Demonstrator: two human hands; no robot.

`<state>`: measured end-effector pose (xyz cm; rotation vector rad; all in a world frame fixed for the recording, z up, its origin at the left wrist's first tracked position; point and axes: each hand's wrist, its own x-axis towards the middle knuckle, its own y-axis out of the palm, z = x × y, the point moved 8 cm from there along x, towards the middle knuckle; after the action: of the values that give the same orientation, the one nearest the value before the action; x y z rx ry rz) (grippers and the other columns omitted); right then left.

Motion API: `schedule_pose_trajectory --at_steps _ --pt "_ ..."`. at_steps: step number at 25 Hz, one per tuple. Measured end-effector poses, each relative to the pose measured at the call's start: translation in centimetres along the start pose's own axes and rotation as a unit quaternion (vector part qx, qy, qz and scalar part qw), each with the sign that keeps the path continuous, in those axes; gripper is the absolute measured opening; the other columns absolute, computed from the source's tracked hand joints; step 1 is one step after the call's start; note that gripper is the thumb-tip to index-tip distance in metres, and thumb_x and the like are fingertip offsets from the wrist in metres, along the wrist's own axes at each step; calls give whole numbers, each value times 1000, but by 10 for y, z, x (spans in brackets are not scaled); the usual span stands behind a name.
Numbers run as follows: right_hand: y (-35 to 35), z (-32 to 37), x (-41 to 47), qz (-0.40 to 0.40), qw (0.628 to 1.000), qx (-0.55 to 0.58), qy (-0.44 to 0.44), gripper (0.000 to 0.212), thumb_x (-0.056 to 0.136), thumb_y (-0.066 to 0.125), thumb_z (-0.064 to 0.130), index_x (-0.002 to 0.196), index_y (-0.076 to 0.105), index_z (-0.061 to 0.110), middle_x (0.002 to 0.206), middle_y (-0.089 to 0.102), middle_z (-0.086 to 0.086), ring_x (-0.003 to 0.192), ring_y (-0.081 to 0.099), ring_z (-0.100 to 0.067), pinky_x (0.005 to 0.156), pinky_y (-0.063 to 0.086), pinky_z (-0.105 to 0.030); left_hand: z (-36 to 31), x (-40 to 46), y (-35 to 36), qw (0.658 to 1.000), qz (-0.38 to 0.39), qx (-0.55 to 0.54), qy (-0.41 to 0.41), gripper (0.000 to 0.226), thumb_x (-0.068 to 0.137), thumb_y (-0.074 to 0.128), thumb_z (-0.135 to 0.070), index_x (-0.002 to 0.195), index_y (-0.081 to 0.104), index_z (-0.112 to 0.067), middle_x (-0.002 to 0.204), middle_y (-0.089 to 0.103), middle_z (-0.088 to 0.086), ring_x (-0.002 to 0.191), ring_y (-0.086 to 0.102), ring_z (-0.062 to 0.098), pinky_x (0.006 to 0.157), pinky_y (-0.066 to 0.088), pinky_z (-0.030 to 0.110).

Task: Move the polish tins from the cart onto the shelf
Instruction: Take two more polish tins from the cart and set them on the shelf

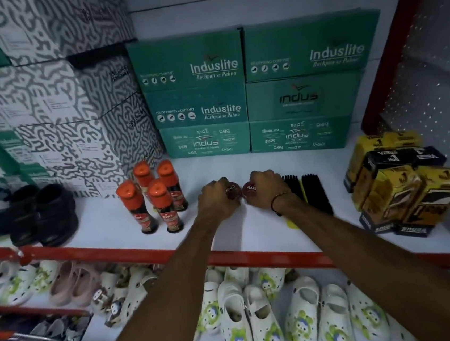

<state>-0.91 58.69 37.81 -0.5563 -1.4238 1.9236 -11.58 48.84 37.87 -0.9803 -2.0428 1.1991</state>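
Both arms reach over the red front rail (254, 253) onto the white shelf (224, 226). Left hand (215, 199) grasps a dark red polish tin (233, 190), fingers curled over its top, tin down at the shelf surface; can't tell if it is fully resting. Right hand (267, 189) grasps a second red tin (249, 190) the same way, thumb side toward the other tin. The two tins sit side by side between the hands, nearly touching. Left of the left hand: four liquid polish bottles (154, 200) with orange caps, upright, clustered. Just right of the right hand, partly behind the wrist: two black shoe brushes (313, 191) lying side by side. Further right: stacked yellow-black boxes (403, 185). Beyond the hands: green shoe boxes (251, 92) stacked against the back. Below the forearms, lower shelf: white clogs (261, 319) in rows. Black cord bracelet (276, 204) on the right wrist.
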Motion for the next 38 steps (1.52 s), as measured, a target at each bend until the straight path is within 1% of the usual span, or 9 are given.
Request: schedule_pose_trajectory --at_steps 5,11,16,19,22,25,27,34,38 --pt "-15 7 -17 -46 998 48 -6 49 83 71 28 126 60 8 119 70 -20 111 65 -39 90 56 -40 0 -17 -7 1000 8 5 11 44 83 71 -26 126 66 -17 126 68 13 119 62 38 100 53 49" --pt "-21 79 -124 -305 928 157 -146 21 81 61 14 100 67 9 95 70 -9 91 60 -29 84 47 -34 43 -131 -57 955 -272 -103 64 26 84 63 -8 109 69 -4 116 66 15 110 60 31 95 48 38" --pt "93 138 -208 -213 925 188 -251 20 87 53 6 98 68 1 91 65 -14 84 59 -32 78 50 -39 143 -249 -21 923 -373 -88 -27 14 80 64 -2 94 63 -4 105 61 14 97 57 31 83 46 37" --pt "192 149 -252 -62 940 164 -291 25 90 51 7 108 68 0 98 66 -19 92 61 -37 82 52 -43 207 -310 51 946 -290 -87 -116 21 82 64 2 102 68 -1 110 63 19 102 59 35 87 51 41" --pt "311 139 -293 135 943 82 -292 36 86 60 6 121 67 1 115 68 -22 105 65 -41 92 55 -45 259 -370 164 969 -54 -73 -228 37 85 65 -2 122 63 1 129 58 24 119 57 41 99 52 45" --pt "442 90 -341 375 893 -61 -240 51 90 60 23 139 53 11 135 58 -16 127 55 -35 105 46 -43 292 -458 307 893 282 -78 -342 53 92 66 -23 140 47 -8 142 45 19 128 52 39 103 51 47" --pt "515 51 -372 454 847 -156 -230 61 90 63 30 147 42 20 147 47 -12 138 44 -34 110 39 -47 298 -503 375 854 383 -37 -351 59 92 64 -36 142 45 -11 143 44 17 128 52 39 104 49 48" --pt "594 27 -394 435 846 -207 -228 55 86 68 18 135 43 21 137 48 -12 125 50 -37 97 50 -56 312 -520 449 853 371 -19 -367 84 81 79 -22 149 30 -15 143 40 15 129 51 40 96 51 47" --pt "554 52 -379 431 868 -157 -188 60 81 73 32 131 46 14 134 52 -13 122 53 -38 96 53 -51 320 -508 394 866 341 -25 -366 90 70 86 -37 143 38 -13 138 44 15 124 53 37 95 53 46"
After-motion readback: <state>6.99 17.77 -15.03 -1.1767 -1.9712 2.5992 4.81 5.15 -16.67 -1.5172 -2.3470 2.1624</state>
